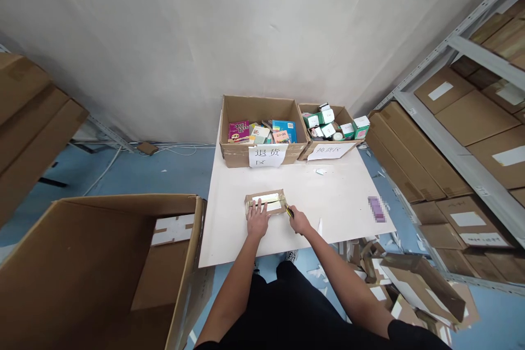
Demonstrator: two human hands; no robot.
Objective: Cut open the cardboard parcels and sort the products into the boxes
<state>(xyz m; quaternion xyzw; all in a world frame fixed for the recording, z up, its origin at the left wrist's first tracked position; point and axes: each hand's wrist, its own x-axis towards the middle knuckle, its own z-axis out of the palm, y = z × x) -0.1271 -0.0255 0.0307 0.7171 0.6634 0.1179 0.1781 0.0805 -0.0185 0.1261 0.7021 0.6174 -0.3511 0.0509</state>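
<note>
A small cardboard box (278, 195) with a white label and clear tape lies on the white table. My left hand (258, 221) rests on top of it near its left half, fingers spread. At the box's right end, my right hand (299, 221) is closed around a yellow and black utility knife (290, 211). The knife's tip points at the box's right edge; whether the blade touches the tape is too small to tell.
Behind stand a carton of books (233, 158) and a carton of small green-and-white boxes (330, 151). A large open carton (192, 262) is at the left. Shelves of boxes (451, 120) and discarded cardboard (426, 290) are at the right. A blurred purple item (376, 209) lies on the table (233, 249).
</note>
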